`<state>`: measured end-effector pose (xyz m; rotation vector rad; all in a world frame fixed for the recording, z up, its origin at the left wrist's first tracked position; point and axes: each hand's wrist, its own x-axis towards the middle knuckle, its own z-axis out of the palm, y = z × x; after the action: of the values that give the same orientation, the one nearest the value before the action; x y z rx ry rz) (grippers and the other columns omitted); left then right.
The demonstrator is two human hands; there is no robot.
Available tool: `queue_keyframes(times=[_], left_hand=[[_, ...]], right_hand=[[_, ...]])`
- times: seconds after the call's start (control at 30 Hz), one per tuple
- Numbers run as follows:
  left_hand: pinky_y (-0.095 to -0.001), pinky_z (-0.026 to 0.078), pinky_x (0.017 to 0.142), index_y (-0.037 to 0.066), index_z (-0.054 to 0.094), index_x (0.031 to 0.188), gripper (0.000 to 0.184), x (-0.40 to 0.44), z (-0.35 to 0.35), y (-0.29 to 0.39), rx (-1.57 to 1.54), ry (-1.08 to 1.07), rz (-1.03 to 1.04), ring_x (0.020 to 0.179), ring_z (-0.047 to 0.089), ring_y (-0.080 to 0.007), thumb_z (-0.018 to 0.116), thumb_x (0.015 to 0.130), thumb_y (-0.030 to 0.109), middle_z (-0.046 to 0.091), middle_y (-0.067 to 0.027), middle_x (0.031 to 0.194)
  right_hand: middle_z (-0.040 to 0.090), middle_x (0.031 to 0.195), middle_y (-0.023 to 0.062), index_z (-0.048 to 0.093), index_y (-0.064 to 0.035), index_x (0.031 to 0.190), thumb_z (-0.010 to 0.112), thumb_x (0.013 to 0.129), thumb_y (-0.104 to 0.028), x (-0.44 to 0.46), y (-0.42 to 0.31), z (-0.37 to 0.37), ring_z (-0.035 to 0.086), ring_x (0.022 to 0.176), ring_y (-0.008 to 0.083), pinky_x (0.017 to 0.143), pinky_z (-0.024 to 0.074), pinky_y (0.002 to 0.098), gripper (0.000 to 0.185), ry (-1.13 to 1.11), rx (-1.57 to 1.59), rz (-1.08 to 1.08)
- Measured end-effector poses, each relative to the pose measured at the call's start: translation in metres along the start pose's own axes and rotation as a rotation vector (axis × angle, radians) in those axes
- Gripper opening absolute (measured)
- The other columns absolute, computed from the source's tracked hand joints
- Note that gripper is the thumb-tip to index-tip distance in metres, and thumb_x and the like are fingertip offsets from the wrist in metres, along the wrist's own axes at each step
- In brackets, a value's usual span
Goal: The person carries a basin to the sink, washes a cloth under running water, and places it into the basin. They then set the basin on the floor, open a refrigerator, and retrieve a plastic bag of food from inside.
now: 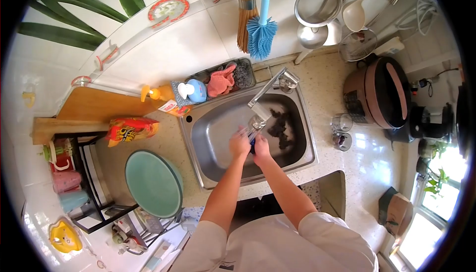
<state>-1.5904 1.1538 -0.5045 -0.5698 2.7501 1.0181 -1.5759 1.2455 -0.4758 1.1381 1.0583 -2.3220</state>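
We are holding a small dark-blue thing [252, 146] between our left hand [240, 145] and right hand [262, 154], over the sink [208, 128] and beneath the faucet [262, 109]. Only a dark patch is showing; our hands are hiding its shape. Our fingers are bending in close, but we cannot tell which hand is pinching it. Dark clumps [281, 128] are lying in the sink's right side. Behind, a caddy [254, 79] is holding a pink cloth [221, 80] and a grey scrubber [242, 74].
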Motion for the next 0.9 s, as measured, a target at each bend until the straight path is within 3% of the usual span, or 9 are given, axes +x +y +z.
queue_keyframes(times=[0.07, 0.17, 0.27, 0.3, 0.4, 0.53, 0.57, 0.67, 0.9], left_hand=[[-0.0411, 0.054, 0.074, 0.005, 0.068, 0.104, 0.041, 0.004, -0.004, 0.002, 0.008, -0.086, -0.215, 0.083, 0.067, -0.0361, 0.049, 0.099, 0.041, 0.070, -0.0162, 0.095], [-0.0389, 0.053, 0.063, 0.012, 0.065, 0.106, 0.044, 0.013, 0.028, -0.035, -0.945, -0.288, -0.564, 0.075, 0.067, -0.0263, 0.045, 0.100, 0.050, 0.070, -0.0089, 0.088], [-0.0353, 0.049, 0.053, 0.015, 0.063, 0.106, 0.045, -0.016, -0.065, 0.047, -1.131, -0.540, -0.828, 0.069, 0.064, -0.0183, 0.043, 0.099, 0.055, 0.066, -0.0036, 0.084], [-0.0340, 0.047, 0.048, 0.016, 0.062, 0.108, 0.046, -0.021, -0.070, 0.046, -1.223, -0.578, -0.816, 0.067, 0.063, -0.0171, 0.043, 0.098, 0.057, 0.067, -0.0043, 0.088], [-0.0334, 0.046, 0.047, 0.016, 0.061, 0.108, 0.045, -0.034, -0.063, 0.051, -0.804, -0.315, -0.608, 0.066, 0.062, -0.0170, 0.043, 0.098, 0.056, 0.066, -0.0041, 0.093], [-0.0438, 0.052, 0.069, 0.009, 0.060, 0.117, 0.045, -0.031, -0.040, 0.039, -0.429, 0.084, -0.127, 0.079, 0.066, -0.0304, 0.043, 0.101, 0.047, 0.068, -0.0124, 0.106], [-0.0430, 0.049, 0.084, 0.006, 0.058, 0.121, 0.045, -0.030, -0.052, 0.047, -0.414, 0.019, -0.158, 0.094, 0.065, -0.0365, 0.042, 0.102, 0.044, 0.067, -0.0180, 0.111], [-0.0486, 0.049, 0.082, 0.007, 0.061, 0.119, 0.044, -0.024, -0.063, 0.055, -0.273, 0.026, -0.173, 0.101, 0.062, -0.0423, 0.045, 0.100, 0.043, 0.066, -0.0220, 0.109], [-0.0363, 0.049, 0.086, 0.001, 0.064, 0.106, 0.027, -0.024, -0.050, 0.041, -0.280, 0.062, 0.146, 0.100, 0.062, -0.0304, 0.057, 0.097, 0.025, 0.065, -0.0157, 0.107]], right_hand=[[0.062, 0.087, 0.0035, 0.061, -0.0048, 0.100, 0.046, 0.100, -0.022, -0.006, -0.001, 0.004, 0.058, 0.077, 0.0157, 0.069, 0.0460, 0.0292, 0.023, -0.006, -0.008, -0.020], [0.061, 0.083, 0.0003, 0.061, -0.0084, 0.096, 0.049, 0.097, -0.026, -0.025, -0.024, 0.019, 0.056, 0.075, 0.0124, 0.067, 0.0425, 0.0278, 0.021, 0.005, 0.041, -0.049], [0.062, 0.087, 0.0013, 0.062, -0.0100, 0.098, 0.050, 0.094, -0.032, -0.008, -0.028, 0.004, 0.059, 0.081, 0.0149, 0.071, 0.0451, 0.0310, 0.026, -0.032, -0.008, 0.037], [0.064, 0.090, 0.0022, 0.063, -0.0100, 0.099, 0.049, 0.094, -0.033, -0.002, -0.033, 0.002, 0.061, 0.085, 0.0162, 0.074, 0.0465, 0.0318, 0.027, -0.044, -0.024, 0.097], [0.067, 0.112, 0.0085, 0.063, -0.0072, 0.112, 0.047, 0.096, -0.035, 0.040, -0.005, -0.015, 0.063, 0.104, 0.0225, 0.092, 0.0493, 0.0373, 0.036, -0.184, 0.150, 0.136], [0.065, 0.119, 0.0094, 0.059, -0.0049, 0.123, 0.045, 0.099, -0.035, 0.034, -0.009, 0.003, 0.062, 0.109, 0.0252, 0.099, 0.0474, 0.0391, 0.042, -0.238, 0.326, 0.172], [0.065, 0.119, 0.0092, 0.059, -0.0053, 0.123, 0.044, 0.099, -0.035, 0.031, -0.011, 0.006, 0.062, 0.109, 0.0252, 0.099, 0.0473, 0.0391, 0.041, -0.210, 0.338, 0.164], [0.066, 0.113, 0.0079, 0.059, -0.0080, 0.118, 0.041, 0.100, -0.035, 0.033, -0.013, 0.008, 0.062, 0.105, 0.0234, 0.095, 0.0485, 0.0387, 0.037, -0.110, 0.286, 0.120], [0.065, 0.114, 0.0080, 0.059, -0.0083, 0.117, 0.043, 0.100, -0.031, 0.019, -0.029, 0.017, 0.063, 0.106, 0.0242, 0.095, 0.0494, 0.0389, 0.032, -0.293, 0.305, 0.184]])
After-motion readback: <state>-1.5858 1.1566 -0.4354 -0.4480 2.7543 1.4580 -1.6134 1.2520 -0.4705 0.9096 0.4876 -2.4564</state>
